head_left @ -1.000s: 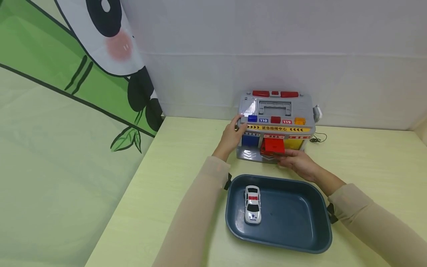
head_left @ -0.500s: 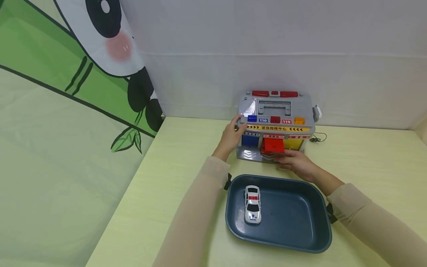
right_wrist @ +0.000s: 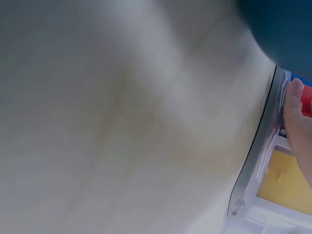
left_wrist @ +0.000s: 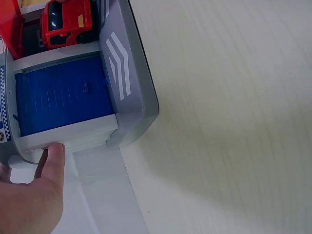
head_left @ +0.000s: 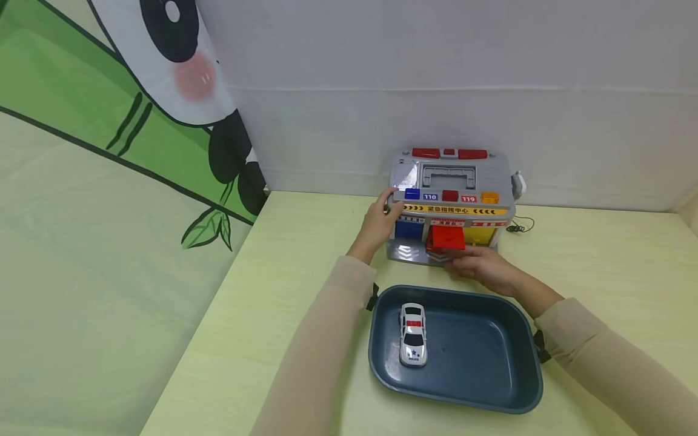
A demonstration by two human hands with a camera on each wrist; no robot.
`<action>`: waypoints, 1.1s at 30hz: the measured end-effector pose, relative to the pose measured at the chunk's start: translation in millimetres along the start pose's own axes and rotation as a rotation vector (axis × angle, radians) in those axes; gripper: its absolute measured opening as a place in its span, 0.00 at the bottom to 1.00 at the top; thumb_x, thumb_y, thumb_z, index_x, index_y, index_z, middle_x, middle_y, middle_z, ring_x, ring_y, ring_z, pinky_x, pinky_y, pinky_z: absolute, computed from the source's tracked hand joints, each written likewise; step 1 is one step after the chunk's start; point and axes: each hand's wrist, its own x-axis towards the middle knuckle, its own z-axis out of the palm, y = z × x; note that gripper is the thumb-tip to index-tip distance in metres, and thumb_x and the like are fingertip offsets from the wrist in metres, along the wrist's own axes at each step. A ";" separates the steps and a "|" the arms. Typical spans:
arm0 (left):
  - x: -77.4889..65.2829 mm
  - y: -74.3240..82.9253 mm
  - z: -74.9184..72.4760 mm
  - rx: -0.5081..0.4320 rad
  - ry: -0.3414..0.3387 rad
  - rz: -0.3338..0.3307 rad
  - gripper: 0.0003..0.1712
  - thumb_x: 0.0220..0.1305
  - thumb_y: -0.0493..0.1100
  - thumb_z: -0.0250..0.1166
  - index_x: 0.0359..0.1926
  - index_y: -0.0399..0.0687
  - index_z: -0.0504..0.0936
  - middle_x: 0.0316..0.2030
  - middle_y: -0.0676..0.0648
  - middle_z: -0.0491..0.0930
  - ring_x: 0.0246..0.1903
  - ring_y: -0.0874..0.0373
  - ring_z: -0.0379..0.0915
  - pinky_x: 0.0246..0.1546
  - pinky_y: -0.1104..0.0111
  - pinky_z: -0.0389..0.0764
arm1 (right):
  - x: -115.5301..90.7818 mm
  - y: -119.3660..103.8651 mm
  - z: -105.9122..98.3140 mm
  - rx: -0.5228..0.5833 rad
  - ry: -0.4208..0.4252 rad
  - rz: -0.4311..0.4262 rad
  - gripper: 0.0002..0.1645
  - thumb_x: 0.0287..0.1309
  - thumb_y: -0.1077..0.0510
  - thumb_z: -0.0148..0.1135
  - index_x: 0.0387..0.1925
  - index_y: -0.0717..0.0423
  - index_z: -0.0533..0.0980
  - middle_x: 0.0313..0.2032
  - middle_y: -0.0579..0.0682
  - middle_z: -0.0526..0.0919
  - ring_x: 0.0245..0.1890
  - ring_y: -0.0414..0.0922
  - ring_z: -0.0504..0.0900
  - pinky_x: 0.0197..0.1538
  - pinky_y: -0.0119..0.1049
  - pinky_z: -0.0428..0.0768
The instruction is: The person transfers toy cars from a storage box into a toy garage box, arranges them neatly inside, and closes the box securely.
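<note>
A grey toy emergency-station garage (head_left: 493, 172) stands against the back cloth. My left hand (head_left: 376, 225) grips its left front corner, with a digit against the side wall in the left wrist view. The red middle door (head_left: 448, 236) is raised, and beneath it a red toy truck (left_wrist: 68, 24) sits partly inside the bay, its outer end over the grey ramp (left_wrist: 122, 73). My right hand (head_left: 485, 269) is at the truck's outer end, fingers extended and touching it; the fingertips are partly hidden. The blue door (left_wrist: 63, 97) and yellow door (right_wrist: 282, 178) are down.
A dark blue tray (head_left: 458, 401) lies in front of the garage, with a white toy police car (head_left: 412, 334) at its left side. A thin black cable (head_left: 520, 225) is coiled right of the garage. A panda-print cloth (head_left: 109, 242) hangs at the left.
My right hand has shifted slightly left along the ramp, against the truck under the raised red door. The left hand, garage, tray and police car have stayed put.
</note>
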 end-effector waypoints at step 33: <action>-0.2 -0.9 0.5 0.001 0.006 0.022 0.29 0.73 0.58 0.51 0.71 0.61 0.63 0.62 0.38 0.68 0.59 0.44 0.68 0.56 0.51 0.72 | -2.0 -3.0 -6.8 -0.009 0.049 0.001 0.37 0.71 0.64 0.43 0.74 0.67 0.41 0.67 0.72 0.54 0.52 0.49 0.74 0.54 0.45 0.77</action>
